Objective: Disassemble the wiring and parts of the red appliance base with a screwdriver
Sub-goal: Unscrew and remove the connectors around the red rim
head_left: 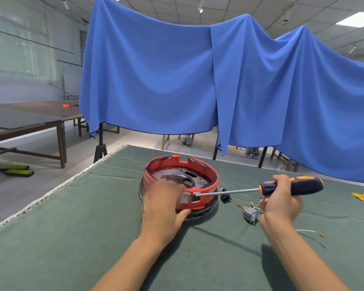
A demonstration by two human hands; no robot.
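Observation:
The round red appliance base (200, 166) sits open side up on the green table cloth (72, 238), with a grey metal plate inside it. My left hand (163, 203) grips its near rim, fingers over the top edge and thumb against the outer wall. My right hand (281, 198) holds the screwdriver (296, 185) by its black and orange handle. The long shaft lies nearly level and its tip touches the base's near-right wall beside a small grey panel. A black plug (224, 195) lies just right of the base, under the shaft.
A small grey switch block (251, 214) with yellow-tipped wires lies by my right hand. A loose wire (311, 232) lies farther right, and a yellow scrap (363, 197) sits near the table's right edge. Blue cloth hangs behind the table. Wooden tables stand at the left.

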